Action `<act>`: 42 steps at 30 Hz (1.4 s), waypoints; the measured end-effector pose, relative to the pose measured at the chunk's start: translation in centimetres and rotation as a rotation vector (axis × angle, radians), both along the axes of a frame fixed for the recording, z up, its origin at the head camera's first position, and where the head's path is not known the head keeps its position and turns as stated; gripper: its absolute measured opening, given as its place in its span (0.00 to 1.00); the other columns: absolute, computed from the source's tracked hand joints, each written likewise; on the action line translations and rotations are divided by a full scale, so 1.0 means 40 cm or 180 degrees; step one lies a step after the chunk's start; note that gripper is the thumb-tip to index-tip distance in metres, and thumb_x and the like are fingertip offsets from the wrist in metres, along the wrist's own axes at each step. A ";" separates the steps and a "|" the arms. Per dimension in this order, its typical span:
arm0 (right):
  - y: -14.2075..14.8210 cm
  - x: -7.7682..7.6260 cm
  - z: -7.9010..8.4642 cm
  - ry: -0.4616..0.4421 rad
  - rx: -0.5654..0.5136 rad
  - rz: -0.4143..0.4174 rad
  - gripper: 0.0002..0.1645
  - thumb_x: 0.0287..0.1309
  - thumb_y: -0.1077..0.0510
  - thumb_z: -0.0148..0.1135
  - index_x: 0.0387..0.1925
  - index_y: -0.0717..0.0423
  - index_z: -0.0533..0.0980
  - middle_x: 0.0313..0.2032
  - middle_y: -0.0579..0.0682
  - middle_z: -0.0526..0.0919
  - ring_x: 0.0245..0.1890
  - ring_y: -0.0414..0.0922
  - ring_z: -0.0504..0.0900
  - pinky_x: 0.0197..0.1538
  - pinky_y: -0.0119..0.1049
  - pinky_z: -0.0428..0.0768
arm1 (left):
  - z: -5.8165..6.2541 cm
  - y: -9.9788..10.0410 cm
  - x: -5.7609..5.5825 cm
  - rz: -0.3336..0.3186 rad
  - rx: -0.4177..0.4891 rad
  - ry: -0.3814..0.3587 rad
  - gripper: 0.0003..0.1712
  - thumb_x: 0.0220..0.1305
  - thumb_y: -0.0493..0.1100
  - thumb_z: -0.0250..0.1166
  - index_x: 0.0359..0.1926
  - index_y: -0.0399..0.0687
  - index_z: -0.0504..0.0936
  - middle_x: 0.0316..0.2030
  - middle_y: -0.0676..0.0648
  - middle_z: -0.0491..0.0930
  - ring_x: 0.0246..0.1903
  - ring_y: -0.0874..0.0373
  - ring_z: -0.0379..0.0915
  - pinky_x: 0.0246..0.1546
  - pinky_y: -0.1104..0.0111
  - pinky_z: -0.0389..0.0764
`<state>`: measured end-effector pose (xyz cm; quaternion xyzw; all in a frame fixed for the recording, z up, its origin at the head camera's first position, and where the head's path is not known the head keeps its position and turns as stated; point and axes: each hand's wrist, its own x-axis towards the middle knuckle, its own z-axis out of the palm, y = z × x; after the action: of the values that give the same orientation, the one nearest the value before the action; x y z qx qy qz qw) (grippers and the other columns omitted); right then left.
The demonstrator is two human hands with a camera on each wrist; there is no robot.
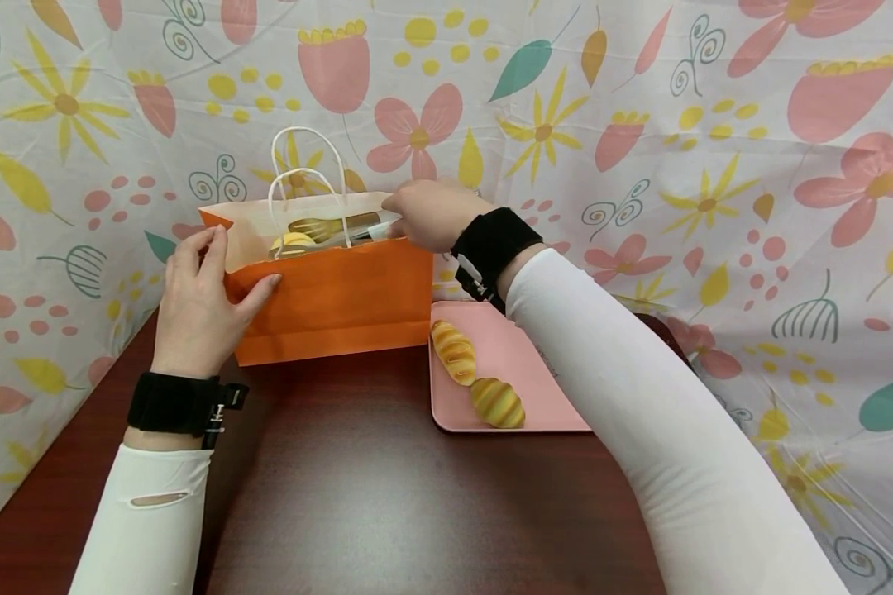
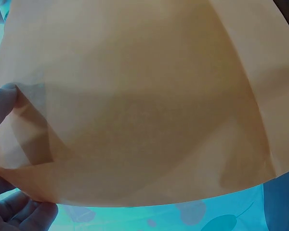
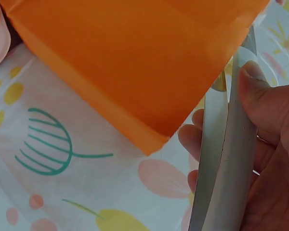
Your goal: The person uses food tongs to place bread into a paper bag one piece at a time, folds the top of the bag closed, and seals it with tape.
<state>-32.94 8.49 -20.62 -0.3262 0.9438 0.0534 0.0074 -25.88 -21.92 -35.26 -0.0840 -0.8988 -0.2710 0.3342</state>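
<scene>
An orange paper bag (image 1: 335,302) with white handles stands upright on the table, its top spread open. My left hand (image 1: 197,302) holds the bag's left edge, thumb on the front and fingers at the side; in the left wrist view the thumb (image 2: 1,103) presses the paper. At the bag's right top corner, my right hand (image 1: 433,213) grips metal tongs (image 3: 237,159), whose two arms run between thumb and fingers. The far end of the tongs reaches into the bag, where their tips are hard to make out. Yellow and brown bread-like pieces (image 1: 292,240) show inside the bag.
A pink tray (image 1: 524,351) lies right of the bag, partly under my right forearm. On its left side are two striped bread rolls (image 1: 497,402). A flower-patterned cloth (image 1: 543,132) hangs behind the dark wooden table (image 1: 357,496).
</scene>
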 end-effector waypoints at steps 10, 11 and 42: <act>-0.046 -0.002 -0.009 0.0101 0.0136 0.0026 0.19 0.86 0.50 0.60 0.67 0.52 0.82 0.59 0.53 0.86 0.62 0.52 0.82 0.71 0.51 0.75 | -0.001 -0.001 -0.001 -0.0023 -0.0015 0.0078 0.51 0.70 0.49 0.81 0.82 0.29 0.67 0.75 0.27 0.66 0.72 0.25 0.63 0.76 0.34 0.67; -0.049 -0.003 -0.010 0.0104 0.0154 0.0027 0.19 0.86 0.50 0.60 0.67 0.52 0.82 0.60 0.53 0.86 0.63 0.52 0.82 0.72 0.52 0.75 | 0.000 0.000 0.000 -0.0017 -0.0012 0.0065 0.51 0.70 0.49 0.81 0.82 0.29 0.66 0.75 0.27 0.66 0.72 0.25 0.63 0.76 0.34 0.67; -0.095 -0.021 -0.040 0.0073 0.0181 0.0173 0.22 0.82 0.57 0.65 0.72 0.53 0.81 0.64 0.55 0.84 0.67 0.53 0.81 0.71 0.46 0.79 | 0.003 0.000 0.003 -0.0033 0.0004 0.0021 0.52 0.70 0.49 0.81 0.82 0.30 0.66 0.76 0.28 0.65 0.74 0.26 0.62 0.76 0.34 0.67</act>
<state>-33.78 4.70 -22.21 -0.3507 0.9327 0.0841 0.0045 -25.75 -21.91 -35.13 -0.0893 -0.8970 -0.2730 0.3358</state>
